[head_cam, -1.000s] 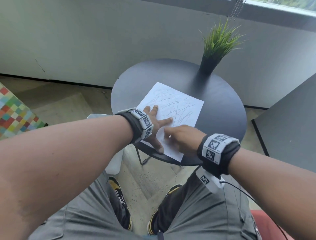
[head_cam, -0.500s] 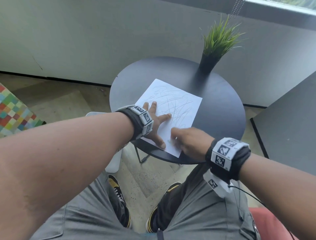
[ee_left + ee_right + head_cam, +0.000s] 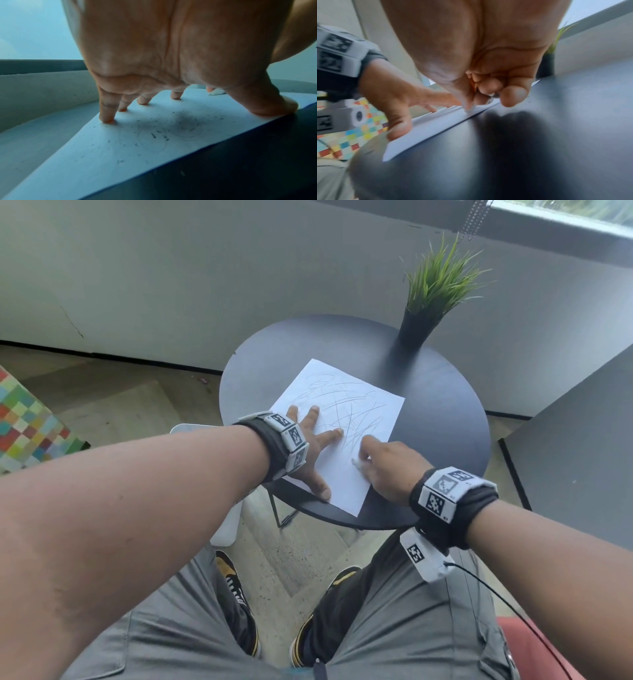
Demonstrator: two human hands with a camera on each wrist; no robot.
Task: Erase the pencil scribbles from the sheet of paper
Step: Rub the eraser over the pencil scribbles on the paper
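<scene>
Left hand [image 3: 308, 451] splayed flat, fingertips pinning sheet of paper [image 3: 346, 422] near surface [image 3: 445, 419] front edge, right hand [image 3: 387, 467] curled, pinching white eraser [image 3: 357, 463] against pencil scribbles [image 3: 349, 409], sheet's right edge

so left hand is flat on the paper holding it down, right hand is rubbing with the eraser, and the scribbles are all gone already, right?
Not quite. The left hand does press the paper flat and the right hand pinches the eraser, but the scribbles are not gone: the head view shows pencil lines over most of the far part of the sheet.
</scene>
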